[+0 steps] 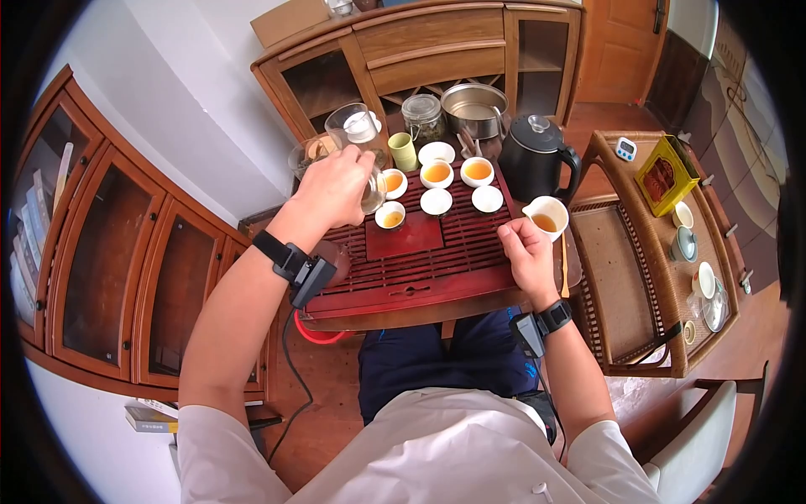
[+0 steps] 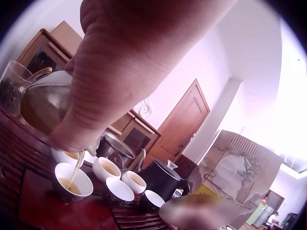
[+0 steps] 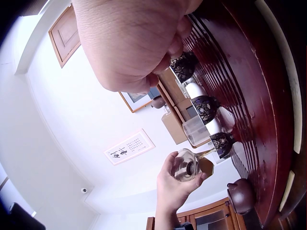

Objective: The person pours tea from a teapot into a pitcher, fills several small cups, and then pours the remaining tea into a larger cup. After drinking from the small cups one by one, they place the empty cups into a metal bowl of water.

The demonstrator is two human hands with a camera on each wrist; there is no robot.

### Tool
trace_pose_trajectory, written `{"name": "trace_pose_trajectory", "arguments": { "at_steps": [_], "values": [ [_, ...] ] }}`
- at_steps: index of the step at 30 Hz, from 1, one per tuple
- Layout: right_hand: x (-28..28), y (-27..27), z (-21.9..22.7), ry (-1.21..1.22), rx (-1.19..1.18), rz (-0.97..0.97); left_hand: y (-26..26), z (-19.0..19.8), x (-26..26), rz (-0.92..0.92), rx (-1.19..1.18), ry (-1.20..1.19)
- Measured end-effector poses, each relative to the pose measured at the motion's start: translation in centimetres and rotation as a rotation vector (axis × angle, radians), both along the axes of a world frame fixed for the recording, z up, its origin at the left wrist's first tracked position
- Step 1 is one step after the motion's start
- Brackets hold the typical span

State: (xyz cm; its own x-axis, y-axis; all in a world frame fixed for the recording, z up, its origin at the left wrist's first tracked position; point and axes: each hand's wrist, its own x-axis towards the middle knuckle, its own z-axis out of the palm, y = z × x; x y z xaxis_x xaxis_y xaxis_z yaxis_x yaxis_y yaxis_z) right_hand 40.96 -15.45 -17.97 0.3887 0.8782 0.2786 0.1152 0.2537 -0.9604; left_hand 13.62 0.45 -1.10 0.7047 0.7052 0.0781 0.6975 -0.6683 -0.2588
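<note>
My left hand [image 1: 336,186] grips a clear glass pitcher [image 3: 184,165], tilted over the tea tray [image 1: 403,294]. A thin stream of tea [image 2: 78,168] runs from it into the small cup [image 2: 72,183] at the front left, which has tea in its bottom. Behind stand three cups of amber tea, among them the middle cup [image 1: 437,174]. Two white-lined cups [image 1: 436,202] in the front row show no tea. My right hand [image 1: 529,256], fingers loosely curled and holding nothing, is at the tray's right edge, close beside a white spouted pitcher [image 1: 546,218] with some tea.
A black kettle [image 1: 535,155] stands behind the tray's right side, near a metal pot [image 1: 474,109], a glass jar [image 1: 423,118] and a green cup [image 1: 402,151]. A brown teapot [image 3: 241,196] sits at the left. The wicker cart [image 1: 621,252] on the right bears a yellow tin [image 1: 666,176].
</note>
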Motion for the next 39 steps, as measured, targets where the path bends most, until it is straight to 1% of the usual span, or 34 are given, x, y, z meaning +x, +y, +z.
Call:
{"name": "trace_pose_trajectory", "arguments": {
  "at_steps": [4,11,19,39],
  "values": [
    [0.0,0.0,-0.1,-0.012,0.006,-0.004,0.0,0.7,-0.1,0.025,-0.016,-0.007],
    [0.1,0.1,-0.3,-0.007,0.013,0.003,0.1,1.1,-0.2,0.011,0.004,-0.008],
    [0.1,0.1,-0.3,-0.005,0.019,0.007,-0.2,0.1,0.1,0.009,-0.001,0.011],
    [0.0,-0.1,0.2,-0.014,0.002,-0.001,-0.2,-0.4,0.7,0.006,-0.022,0.035]
  ]
}}
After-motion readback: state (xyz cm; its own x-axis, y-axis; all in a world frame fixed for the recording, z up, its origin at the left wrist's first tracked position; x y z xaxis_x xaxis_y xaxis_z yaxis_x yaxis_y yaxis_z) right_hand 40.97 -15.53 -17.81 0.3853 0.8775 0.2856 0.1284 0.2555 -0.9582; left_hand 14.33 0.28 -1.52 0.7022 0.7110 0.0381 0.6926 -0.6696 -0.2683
